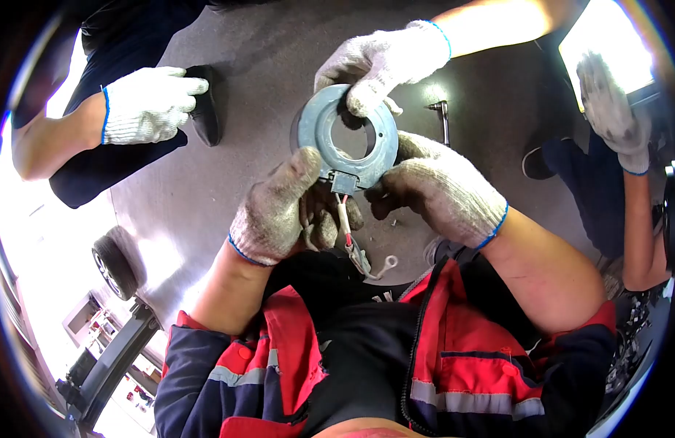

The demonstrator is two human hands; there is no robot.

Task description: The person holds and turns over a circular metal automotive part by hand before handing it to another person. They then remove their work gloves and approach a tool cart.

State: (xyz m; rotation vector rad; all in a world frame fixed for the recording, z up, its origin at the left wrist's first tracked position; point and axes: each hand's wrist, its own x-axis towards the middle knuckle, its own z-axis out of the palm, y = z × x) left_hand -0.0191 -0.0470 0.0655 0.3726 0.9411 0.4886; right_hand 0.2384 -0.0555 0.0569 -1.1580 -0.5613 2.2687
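Head view: at the upper middle of the frame, a metal ring (315, 133) is held above the floor (261, 98). The gloved left hand (279, 208) pinches its lower-left edge, thumb over the face; the gloved right hand (443, 188) grips its lower-right side, some fingertips hidden. Another person's gloved hand (385, 67) touches the ring's top. A dark connector (343, 182) sits on its lower rim, with wires (345, 223) hanging below. A ratchet (444, 123) lies right of the ring. Another gloved hand (149, 107) shows upper left, and a wheel (114, 264) stands lower left.
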